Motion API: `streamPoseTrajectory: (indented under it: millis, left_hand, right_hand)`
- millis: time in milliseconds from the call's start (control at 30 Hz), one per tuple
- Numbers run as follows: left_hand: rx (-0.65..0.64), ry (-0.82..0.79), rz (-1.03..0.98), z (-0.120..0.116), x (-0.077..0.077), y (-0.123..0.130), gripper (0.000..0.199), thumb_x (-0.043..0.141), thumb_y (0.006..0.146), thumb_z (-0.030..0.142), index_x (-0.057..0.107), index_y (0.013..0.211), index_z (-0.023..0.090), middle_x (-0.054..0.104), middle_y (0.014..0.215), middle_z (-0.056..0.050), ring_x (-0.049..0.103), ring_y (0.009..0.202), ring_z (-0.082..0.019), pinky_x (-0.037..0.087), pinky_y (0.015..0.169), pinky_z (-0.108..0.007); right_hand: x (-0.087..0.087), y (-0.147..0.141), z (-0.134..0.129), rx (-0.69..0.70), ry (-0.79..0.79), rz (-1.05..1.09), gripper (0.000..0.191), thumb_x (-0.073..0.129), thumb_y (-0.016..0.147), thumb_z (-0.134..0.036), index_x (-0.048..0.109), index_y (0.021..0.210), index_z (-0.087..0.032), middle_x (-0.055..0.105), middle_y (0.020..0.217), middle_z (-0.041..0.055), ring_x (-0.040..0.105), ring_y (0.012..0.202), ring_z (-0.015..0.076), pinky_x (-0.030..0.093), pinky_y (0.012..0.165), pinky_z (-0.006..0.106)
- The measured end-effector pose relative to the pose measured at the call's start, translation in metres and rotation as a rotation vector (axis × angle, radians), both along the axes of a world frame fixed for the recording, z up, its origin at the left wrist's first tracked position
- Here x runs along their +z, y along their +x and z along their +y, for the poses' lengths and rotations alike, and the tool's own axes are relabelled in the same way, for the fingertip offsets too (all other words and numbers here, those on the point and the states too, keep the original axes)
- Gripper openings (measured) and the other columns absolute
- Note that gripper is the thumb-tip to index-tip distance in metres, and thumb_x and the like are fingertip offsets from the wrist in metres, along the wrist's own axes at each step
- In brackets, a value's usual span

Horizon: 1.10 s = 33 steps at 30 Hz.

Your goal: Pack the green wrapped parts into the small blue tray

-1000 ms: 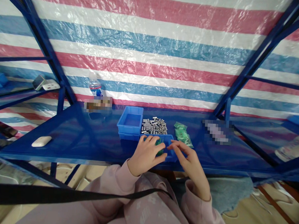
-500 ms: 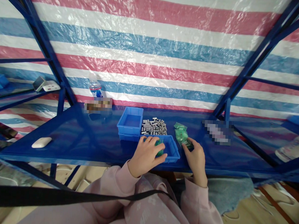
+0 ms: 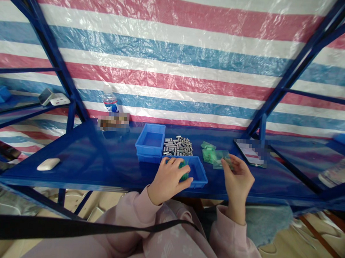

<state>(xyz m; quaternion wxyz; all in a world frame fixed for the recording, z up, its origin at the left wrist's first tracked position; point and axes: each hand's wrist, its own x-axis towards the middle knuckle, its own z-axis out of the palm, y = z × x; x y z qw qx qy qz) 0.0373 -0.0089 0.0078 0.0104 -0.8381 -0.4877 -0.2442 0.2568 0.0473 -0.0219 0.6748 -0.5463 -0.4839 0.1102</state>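
My left hand [image 3: 170, 179] is curled over the left part of a small blue bin [image 3: 200, 171]. Green plastic bags [image 3: 184, 172] show between its thumb and fingers, mostly covered by the hand. To the right, my right hand [image 3: 238, 176] pinches the edge of a small clear green plastic bag [image 3: 220, 158] just above the table. Other green bags [image 3: 207, 151] lie beside it, partly overlapped by the held one. A pile of short silvery metal cylinders [image 3: 179, 145] lies behind the bin.
Two stacked blue bins [image 3: 150, 141] stand left of the metal pile. On the blue table [image 3: 101, 167] lie a white rounded case [image 3: 48, 164] and, at right, a phone-like flat object [image 3: 250, 152], partly blurred. A bottle [image 3: 110, 102] stands at the back left. Blue frame posts rise on both sides.
My right hand has moved right, turned, and drawn a clear green bag away from the other bags. The left hand has stayed in place over the bin.
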Motion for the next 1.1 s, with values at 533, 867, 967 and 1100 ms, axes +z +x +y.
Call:
streamPoseTrajectory:
  millis: [533, 867, 967, 1100]
  left_hand:
    - [0.024, 0.000, 0.016, 0.000, 0.001, 0.002, 0.022, 0.050, 0.089, 0.044, 0.058, 0.098, 0.025, 0.058, 0.114, -0.004, 0.051, 0.107, -0.023, 0.034, 0.090, -0.043]
    - [0.025, -0.002, 0.007, 0.000, 0.001, 0.003, 0.022, 0.051, 0.088, 0.042, 0.058, 0.101, 0.025, 0.058, 0.114, -0.004, 0.052, 0.106, -0.023, 0.035, 0.091, -0.043]
    - [0.025, -0.010, 0.013, 0.000, 0.001, 0.003, 0.025, 0.052, 0.088, 0.042, 0.056, 0.107, 0.025, 0.058, 0.115, -0.005, 0.052, 0.107, -0.024, 0.035, 0.091, -0.043]
    - [0.034, -0.023, -0.009, -0.001, 0.002, 0.003, 0.027, 0.052, 0.088, 0.042, 0.054, 0.107, 0.023, 0.058, 0.115, -0.006, 0.053, 0.107, -0.024, 0.035, 0.092, -0.042]
  right_hand:
    - [0.039, -0.050, -0.026, 0.278, -0.088, -0.574, 0.012, 0.061, 0.081, -0.028, 0.070, 0.080, -0.020, 0.069, 0.071, 0.0033, 0.064, 0.068, 0.0203, 0.048, 0.071, 0.034]
    - [0.036, -0.053, -0.028, 0.227, -0.164, -0.728, 0.016, 0.058, 0.081, -0.026, 0.069, 0.070, -0.022, 0.069, 0.065, 0.0033, 0.063, 0.072, 0.0238, 0.043, 0.071, 0.035]
    - [0.032, -0.060, -0.027, 0.363, -0.207, -0.743, 0.022, 0.054, 0.083, -0.023, 0.067, 0.065, -0.021, 0.069, 0.063, 0.0026, 0.064, 0.067, 0.0213, 0.046, 0.073, 0.034]
    - [0.031, -0.062, -0.026, 0.409, -0.228, -0.757, 0.025, 0.049, 0.085, -0.022, 0.067, 0.068, -0.021, 0.067, 0.058, 0.0002, 0.063, 0.058, 0.0179, 0.042, 0.094, 0.043]
